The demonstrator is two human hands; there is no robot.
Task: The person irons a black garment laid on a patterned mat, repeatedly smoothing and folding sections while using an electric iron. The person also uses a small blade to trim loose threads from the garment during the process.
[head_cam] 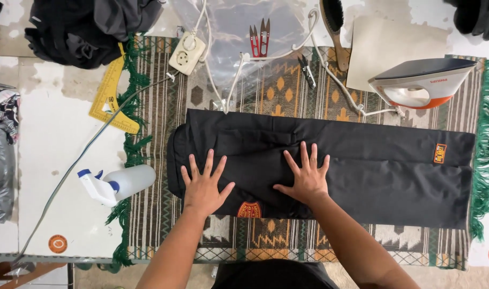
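Both palms flat on a folded black garment (330,160), middle of a striped rug (164,214).

At left, spray bottle (118,184) on its side by the rug's green fringe. Left hand (204,184) pressing the garment's folded left end, fingers spread and gripping nothing; right hand (307,175) likewise, splayed over a raised crease. Far right, iron (423,83) upright beyond the cloth, cord (340,85) trailing nearby. Likely risks: uneven pressure setting a crooked fold, or a snagged cord tipping the iron.
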